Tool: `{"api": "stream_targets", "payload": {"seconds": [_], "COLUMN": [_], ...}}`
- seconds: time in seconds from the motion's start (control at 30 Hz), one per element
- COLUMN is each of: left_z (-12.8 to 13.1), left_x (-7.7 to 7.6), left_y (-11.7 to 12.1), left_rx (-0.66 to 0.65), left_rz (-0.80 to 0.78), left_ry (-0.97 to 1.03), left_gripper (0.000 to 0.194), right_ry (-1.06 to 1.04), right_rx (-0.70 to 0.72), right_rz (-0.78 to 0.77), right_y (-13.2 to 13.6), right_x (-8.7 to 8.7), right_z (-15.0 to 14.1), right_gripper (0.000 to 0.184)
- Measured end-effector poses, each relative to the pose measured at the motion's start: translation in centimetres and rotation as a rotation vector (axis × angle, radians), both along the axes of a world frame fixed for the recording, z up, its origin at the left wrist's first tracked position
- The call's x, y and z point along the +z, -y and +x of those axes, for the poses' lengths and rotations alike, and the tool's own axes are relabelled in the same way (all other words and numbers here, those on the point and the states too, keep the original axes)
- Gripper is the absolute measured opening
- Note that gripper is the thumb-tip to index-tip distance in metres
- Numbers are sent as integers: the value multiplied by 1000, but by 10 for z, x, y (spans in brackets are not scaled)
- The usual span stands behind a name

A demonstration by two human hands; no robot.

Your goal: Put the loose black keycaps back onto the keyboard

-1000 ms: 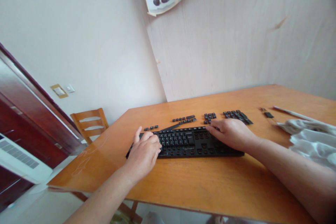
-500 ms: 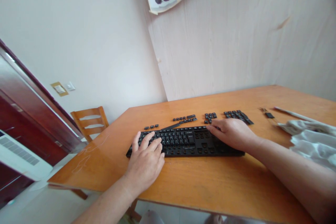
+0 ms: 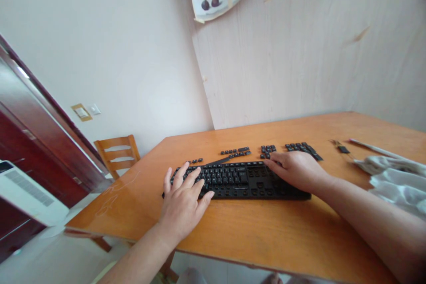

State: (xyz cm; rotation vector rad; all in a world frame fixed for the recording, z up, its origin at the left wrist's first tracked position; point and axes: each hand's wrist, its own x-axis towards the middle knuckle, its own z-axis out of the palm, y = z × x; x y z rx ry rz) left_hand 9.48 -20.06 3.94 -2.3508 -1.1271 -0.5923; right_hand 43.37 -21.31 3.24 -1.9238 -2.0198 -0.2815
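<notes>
A black keyboard [image 3: 226, 177] lies flat on the wooden table, with keycaps in its left and middle part and bare key sockets along the front row and at the right. Over its left end, my left hand [image 3: 184, 202] is spread, fingertips on the keys and thumb out over the front edge. My right hand [image 3: 296, 169] is closed over the right end, its thumb against the back edge; the other fingers are mostly hidden beyond it. Behind the keyboard lie loose keycaps in groups: a middle group [image 3: 234, 152], a small cluster [image 3: 268, 151] and a right-hand block [image 3: 303, 149].
A long black spacebar [image 3: 217, 161] lies behind the keyboard. At the table's right are a small dark object with wires [image 3: 340, 147], a thin stick [image 3: 376, 145] and crumpled white plastic [image 3: 397, 184]. A wooden chair [image 3: 117, 153] stands beyond the left edge.
My left hand has spread its fingers wider, with the thumb farther out to the right. My right hand keeps its place on the keyboard. The view has shifted slightly.
</notes>
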Motion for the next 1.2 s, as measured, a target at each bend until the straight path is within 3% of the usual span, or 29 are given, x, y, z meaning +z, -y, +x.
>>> {"api": "stream_targets", "payload": {"seconds": [0.1,0.27,0.57,0.87,1.2], "left_z": [-3,-4,-1,-5,-8], "left_x": [-1,-3,-11,-23,-20], "left_y": [-1,2,-3,-9,-12], "left_rx": [32,-20,-48,-45,-21], "left_rz": [12,-45,-6,42,7], "left_ry": [53,12,55,70,119], "left_gripper": [26,25,23,22,18], "right_ry": [0,-5,-150,-52,-45], "right_rx": [-3,-39,-311,-204,-351], "right_rz": [2,-11,-3,-12,-138], "right_y": [1,1,-1,-2,-6], "right_x": [1,5,14,13,0], "right_z": [-1,-3,10,12,5], "right_gripper": [48,47,46,50,40]}}
